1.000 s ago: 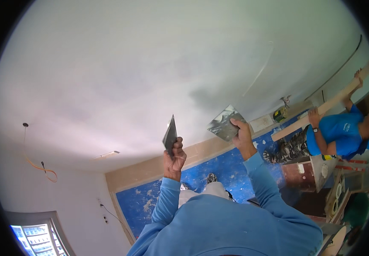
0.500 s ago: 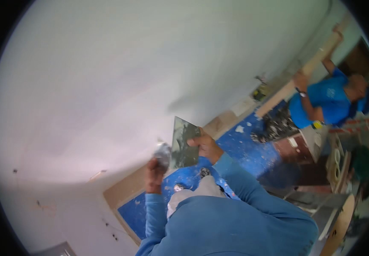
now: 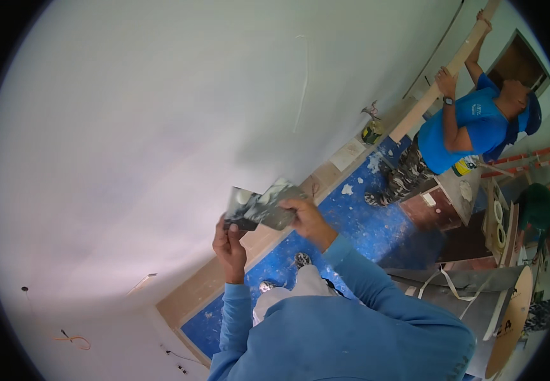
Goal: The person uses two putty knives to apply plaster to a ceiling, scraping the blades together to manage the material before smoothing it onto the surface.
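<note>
My left hand (image 3: 230, 257) grips a flat metal putty blade (image 3: 242, 211) flecked with white compound. My right hand (image 3: 311, 223) holds a second, wider metal blade (image 3: 275, 216), also smeared with white, its thumb lying on the face. The two blades meet or overlap in front of my chest, below the pale ceiling or wall surface (image 3: 160, 140); I cannot tell whether they touch that surface.
A co-worker in blue (image 3: 462, 130) holds a long board (image 3: 408, 120) at right. A person in green (image 3: 535, 209) is behind cabinets (image 3: 434, 203). A tin (image 3: 371, 132), a red ladder (image 3: 522, 159) and grey sheeting (image 3: 453, 298) also show. Blue covering (image 3: 364, 222) lies on the floor.
My blades have come from well apart to together, the left one turning from edge-on to face-on. The view has shifted, and the co-worker's board now appears higher and steeper.
</note>
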Available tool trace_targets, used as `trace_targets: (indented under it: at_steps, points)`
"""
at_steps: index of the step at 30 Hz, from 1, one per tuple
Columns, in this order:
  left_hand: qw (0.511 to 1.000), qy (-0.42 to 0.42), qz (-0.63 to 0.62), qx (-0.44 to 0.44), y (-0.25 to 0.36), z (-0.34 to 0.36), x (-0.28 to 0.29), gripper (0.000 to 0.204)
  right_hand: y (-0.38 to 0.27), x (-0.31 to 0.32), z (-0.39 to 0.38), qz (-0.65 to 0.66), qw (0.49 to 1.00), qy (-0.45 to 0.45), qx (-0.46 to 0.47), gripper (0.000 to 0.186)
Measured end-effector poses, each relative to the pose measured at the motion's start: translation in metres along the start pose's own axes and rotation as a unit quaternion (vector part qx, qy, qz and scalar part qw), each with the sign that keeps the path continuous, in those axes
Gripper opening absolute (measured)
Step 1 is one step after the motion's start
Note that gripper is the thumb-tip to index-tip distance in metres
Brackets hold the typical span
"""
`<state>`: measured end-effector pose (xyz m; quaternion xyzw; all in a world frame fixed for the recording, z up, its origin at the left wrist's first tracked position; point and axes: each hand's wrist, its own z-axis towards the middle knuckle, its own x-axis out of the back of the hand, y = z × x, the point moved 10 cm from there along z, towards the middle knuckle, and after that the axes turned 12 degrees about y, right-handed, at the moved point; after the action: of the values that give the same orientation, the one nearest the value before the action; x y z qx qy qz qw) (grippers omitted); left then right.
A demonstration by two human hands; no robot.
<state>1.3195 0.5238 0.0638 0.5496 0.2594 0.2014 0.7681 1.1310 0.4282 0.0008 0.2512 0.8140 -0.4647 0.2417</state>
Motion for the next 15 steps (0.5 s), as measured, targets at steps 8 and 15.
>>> trace_targets:
  at_steps: [8, 15]
  points:
    - [0.862, -0.166, 0.397, -0.266, 0.022, -0.007, -0.023, 0.046, 0.008, -0.008, 0.015, 0.091, 0.988, -0.113, -0.047, 0.037]
    - [0.945, 0.094, 0.267, 0.166, -0.070, -0.032, 0.124, 0.020, 0.027, 0.128, 0.159, 0.158, 0.987, 0.004, -0.028, 0.033]
